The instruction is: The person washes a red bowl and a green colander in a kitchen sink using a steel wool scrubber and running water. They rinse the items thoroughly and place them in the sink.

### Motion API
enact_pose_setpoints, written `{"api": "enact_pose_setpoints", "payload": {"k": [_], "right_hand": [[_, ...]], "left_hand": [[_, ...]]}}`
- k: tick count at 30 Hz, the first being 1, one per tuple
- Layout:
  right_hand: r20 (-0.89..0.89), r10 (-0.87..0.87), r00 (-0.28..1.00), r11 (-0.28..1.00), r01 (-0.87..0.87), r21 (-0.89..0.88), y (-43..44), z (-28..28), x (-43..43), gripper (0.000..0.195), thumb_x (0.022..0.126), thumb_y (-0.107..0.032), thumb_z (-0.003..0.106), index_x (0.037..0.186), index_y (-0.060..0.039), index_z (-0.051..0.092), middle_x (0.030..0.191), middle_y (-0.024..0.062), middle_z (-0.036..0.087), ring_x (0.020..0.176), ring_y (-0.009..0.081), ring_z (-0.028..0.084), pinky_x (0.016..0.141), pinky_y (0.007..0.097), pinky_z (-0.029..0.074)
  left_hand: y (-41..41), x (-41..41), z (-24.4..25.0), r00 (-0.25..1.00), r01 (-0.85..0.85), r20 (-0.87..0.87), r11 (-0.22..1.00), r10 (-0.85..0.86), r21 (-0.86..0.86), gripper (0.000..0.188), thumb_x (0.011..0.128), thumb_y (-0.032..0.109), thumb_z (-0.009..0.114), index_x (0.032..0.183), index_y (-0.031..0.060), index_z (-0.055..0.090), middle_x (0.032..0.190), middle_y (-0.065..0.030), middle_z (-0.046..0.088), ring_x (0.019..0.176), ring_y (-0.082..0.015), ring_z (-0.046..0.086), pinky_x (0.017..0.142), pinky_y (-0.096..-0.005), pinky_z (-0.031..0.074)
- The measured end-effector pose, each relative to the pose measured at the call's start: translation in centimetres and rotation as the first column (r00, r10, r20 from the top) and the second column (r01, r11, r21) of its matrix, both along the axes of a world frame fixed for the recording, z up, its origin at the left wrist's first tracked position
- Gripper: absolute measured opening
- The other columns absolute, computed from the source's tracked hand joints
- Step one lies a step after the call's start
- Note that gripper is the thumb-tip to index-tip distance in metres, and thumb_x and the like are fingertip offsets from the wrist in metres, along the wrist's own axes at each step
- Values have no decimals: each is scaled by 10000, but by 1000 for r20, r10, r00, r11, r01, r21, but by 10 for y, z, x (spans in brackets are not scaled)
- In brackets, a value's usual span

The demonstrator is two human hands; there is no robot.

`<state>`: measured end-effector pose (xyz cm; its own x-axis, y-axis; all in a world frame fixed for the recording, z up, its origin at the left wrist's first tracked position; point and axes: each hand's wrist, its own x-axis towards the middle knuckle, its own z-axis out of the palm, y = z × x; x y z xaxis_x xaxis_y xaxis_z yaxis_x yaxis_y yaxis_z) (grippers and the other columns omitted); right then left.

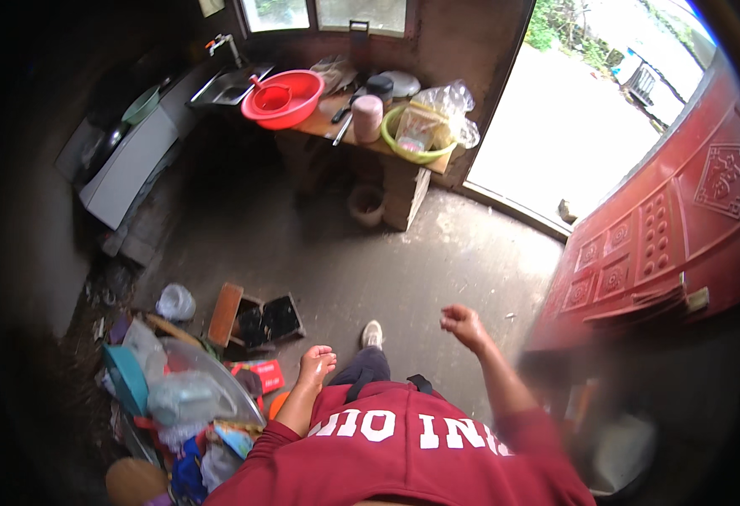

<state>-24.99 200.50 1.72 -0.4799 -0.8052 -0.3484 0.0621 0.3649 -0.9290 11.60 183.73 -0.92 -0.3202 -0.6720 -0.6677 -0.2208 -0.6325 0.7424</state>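
Note:
My left hand (317, 368) hovers in front of my body with its fingers loosely curled and nothing visible in it; it looks wet. Farther right, my right hand (465, 326) hangs over the floor, also without a visible object, its fingers partly bent. A wooden box (262, 322) with a dark inside lies on the floor beyond my left hand. On a wooden table (433, 166) ahead stand a red plastic basin (284, 101) with a smaller red dipper (272, 98) in it, a pink canister (367, 118), a knife (343, 129) and a yellow-green basket (417, 154) holding plastic packaging.
Heaped bags and a large basin (237, 386) lie on the floor at the left. A metal sink (228, 88) adjoins the table. At the right a red door (654, 234) stands open beside a bright doorway. A bucket (367, 205) is under the table.

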Motion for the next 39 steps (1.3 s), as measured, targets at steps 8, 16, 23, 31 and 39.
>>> {"api": "enact_pose_setpoints", "payload": {"k": [8, 16, 23, 31, 39], "right_hand": [[-63, -168, 984, 984, 172, 55, -76, 36, -129, 309, 870, -118, 700, 1142, 16, 642, 954, 88, 686, 849, 165, 651, 746, 306, 533], [-296, -225, 928, 971, 238, 6, -254, 77, -292, 489, 768, -125, 779, 1215, -44, 597, 1041, 135, 667, 895, 182, 645, 774, 321, 539], [-862, -83, 501, 993, 110, -32, -422, 32, -501, 898, 615, -199, 841, 1409, -90, 437, 1381, 185, 466, 1251, 328, 477, 1049, 405, 415], [-634, 285, 719, 899, -430, -84, -535, 72, -567, 379, 746, 72, 693, 1114, -15, 669, 933, 71, 702, 833, 124, 639, 788, 286, 536], [-555, 267, 788, 925, -372, -83, -564, 98, -641, 402, 729, -90, 770, 1116, -68, 663, 1217, 165, 613, 1085, 276, 614, 904, 341, 498]], "left_hand": [[-216, -189, 11, 956, 283, 16, 903, -293, -324, 208, 831, 73, 650, 1033, 30, 620, 821, -15, 630, 738, -99, 594, 656, -248, 501], [-321, -372, 84, 929, 323, 112, 629, -352, -707, 325, 799, 35, 671, 1117, 22, 604, 1013, -78, 658, 945, -156, 633, 838, -292, 519], [-380, -531, 119, 879, 415, 362, 122, -312, -902, 498, 744, 36, 607, 1240, 26, 560, 1262, -159, 573, 1243, -331, 500, 1065, -394, 402], [-452, -703, 117, 599, 762, 750, -90, -280, -642, 722, 727, 11, 569, 1425, 95, 405, 1409, -146, 461, 1418, -300, 302, 1176, -539, 113], [-452, -654, 133, 595, 748, 740, -122, -314, -653, 115, 766, 21, 597, 758, 120, 656, 841, -41, 569, 981, -246, 573, 1107, -621, 222]]}}
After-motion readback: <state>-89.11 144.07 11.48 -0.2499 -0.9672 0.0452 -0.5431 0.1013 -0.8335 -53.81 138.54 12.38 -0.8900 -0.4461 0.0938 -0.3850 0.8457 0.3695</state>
